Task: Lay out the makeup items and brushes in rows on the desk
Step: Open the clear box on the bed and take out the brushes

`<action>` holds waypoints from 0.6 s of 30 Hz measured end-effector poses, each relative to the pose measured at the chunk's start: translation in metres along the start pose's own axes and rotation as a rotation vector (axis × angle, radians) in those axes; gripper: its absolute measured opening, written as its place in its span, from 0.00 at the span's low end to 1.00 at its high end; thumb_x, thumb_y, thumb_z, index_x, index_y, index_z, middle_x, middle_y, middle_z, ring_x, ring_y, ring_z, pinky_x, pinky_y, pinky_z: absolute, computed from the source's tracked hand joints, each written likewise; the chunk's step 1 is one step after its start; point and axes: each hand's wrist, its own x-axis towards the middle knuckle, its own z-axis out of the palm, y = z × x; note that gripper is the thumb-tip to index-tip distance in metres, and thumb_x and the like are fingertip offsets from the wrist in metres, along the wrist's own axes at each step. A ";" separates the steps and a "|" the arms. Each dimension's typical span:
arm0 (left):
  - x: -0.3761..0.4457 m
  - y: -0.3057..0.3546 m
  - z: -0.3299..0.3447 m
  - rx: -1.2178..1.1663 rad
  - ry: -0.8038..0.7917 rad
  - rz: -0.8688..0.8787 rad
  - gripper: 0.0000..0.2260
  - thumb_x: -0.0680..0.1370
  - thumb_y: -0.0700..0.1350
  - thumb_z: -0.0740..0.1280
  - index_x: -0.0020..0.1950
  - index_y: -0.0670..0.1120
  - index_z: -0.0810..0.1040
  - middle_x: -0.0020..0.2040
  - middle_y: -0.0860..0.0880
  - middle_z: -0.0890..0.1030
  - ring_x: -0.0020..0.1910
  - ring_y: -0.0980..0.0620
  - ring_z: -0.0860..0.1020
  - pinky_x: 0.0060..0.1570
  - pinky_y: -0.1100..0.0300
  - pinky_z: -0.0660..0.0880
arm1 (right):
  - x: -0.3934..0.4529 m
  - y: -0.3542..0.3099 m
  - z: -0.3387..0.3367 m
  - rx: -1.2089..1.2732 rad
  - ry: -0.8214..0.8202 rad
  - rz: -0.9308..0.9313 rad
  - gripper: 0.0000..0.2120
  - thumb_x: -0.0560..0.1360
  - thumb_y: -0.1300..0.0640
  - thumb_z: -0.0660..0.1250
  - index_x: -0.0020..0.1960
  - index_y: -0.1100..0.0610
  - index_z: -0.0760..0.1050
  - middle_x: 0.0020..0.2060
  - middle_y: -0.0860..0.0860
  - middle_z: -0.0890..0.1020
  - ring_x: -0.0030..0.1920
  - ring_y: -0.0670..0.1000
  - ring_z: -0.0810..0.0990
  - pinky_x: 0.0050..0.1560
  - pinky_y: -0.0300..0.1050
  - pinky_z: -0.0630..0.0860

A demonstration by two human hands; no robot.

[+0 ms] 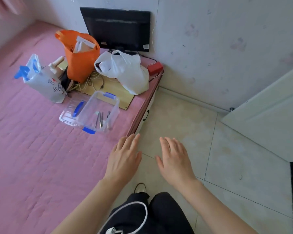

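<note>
Both hands are held flat with fingers straight, nothing gripped. The left hand [123,159] is nearer than the right hand [174,162] to the box [98,112] at eleven o'clock, where brushes [101,119] lie pointing roughly twelve.

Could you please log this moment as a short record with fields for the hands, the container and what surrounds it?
left hand: open, fingers straight, holding nothing, over the edge of the pink quilted surface
right hand: open, empty, over the tiled floor
clear box: blue latches, on the pink surface, a few slim tools inside
lid: off, beside the box
behind box: orange bag, white plastic bag, monitor
rows laid out: none yet
</note>
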 end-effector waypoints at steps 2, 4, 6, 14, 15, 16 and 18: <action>0.022 0.002 0.001 0.007 -0.009 -0.003 0.24 0.77 0.47 0.67 0.71 0.45 0.68 0.67 0.49 0.74 0.64 0.47 0.72 0.58 0.52 0.75 | 0.022 0.008 -0.007 0.005 0.008 -0.006 0.30 0.80 0.45 0.54 0.76 0.57 0.53 0.73 0.55 0.62 0.74 0.59 0.57 0.74 0.54 0.55; 0.043 0.005 0.003 0.015 -0.018 -0.024 0.24 0.77 0.48 0.67 0.72 0.46 0.68 0.67 0.50 0.74 0.64 0.48 0.72 0.59 0.53 0.74 | 0.044 0.018 -0.013 0.013 0.000 -0.019 0.30 0.80 0.45 0.54 0.76 0.57 0.53 0.74 0.55 0.61 0.75 0.59 0.56 0.74 0.55 0.55; 0.062 0.007 0.006 0.022 -0.011 -0.053 0.24 0.76 0.48 0.68 0.71 0.46 0.68 0.66 0.50 0.74 0.64 0.48 0.72 0.58 0.54 0.74 | 0.067 0.028 -0.018 0.011 -0.010 -0.044 0.30 0.80 0.45 0.53 0.77 0.57 0.52 0.74 0.55 0.60 0.75 0.58 0.54 0.74 0.55 0.55; 0.134 0.027 0.021 -0.002 0.021 -0.321 0.26 0.79 0.48 0.64 0.76 0.46 0.62 0.74 0.47 0.66 0.75 0.44 0.60 0.72 0.50 0.59 | 0.161 0.076 -0.049 -0.020 -0.077 -0.257 0.30 0.81 0.46 0.53 0.77 0.58 0.50 0.76 0.54 0.57 0.76 0.57 0.50 0.75 0.53 0.53; 0.140 0.031 0.023 -0.017 0.028 -0.375 0.26 0.80 0.50 0.62 0.76 0.46 0.60 0.75 0.47 0.64 0.76 0.45 0.58 0.74 0.49 0.57 | 0.173 0.083 -0.054 -0.023 -0.079 -0.277 0.30 0.81 0.46 0.53 0.77 0.58 0.50 0.76 0.55 0.56 0.76 0.57 0.50 0.75 0.53 0.53; 0.144 0.036 0.025 -0.032 0.031 -0.423 0.26 0.81 0.51 0.60 0.77 0.47 0.59 0.76 0.48 0.62 0.77 0.46 0.56 0.75 0.49 0.54 | 0.184 0.089 -0.059 -0.026 -0.082 -0.296 0.30 0.81 0.46 0.54 0.77 0.58 0.50 0.76 0.55 0.56 0.76 0.57 0.51 0.75 0.52 0.53; 0.153 0.044 0.029 -0.055 0.050 -0.502 0.25 0.81 0.51 0.58 0.77 0.47 0.58 0.77 0.48 0.61 0.77 0.46 0.54 0.75 0.48 0.52 | 0.205 0.098 -0.067 -0.043 -0.091 -0.344 0.30 0.80 0.46 0.54 0.77 0.58 0.50 0.76 0.55 0.56 0.76 0.57 0.51 0.75 0.52 0.53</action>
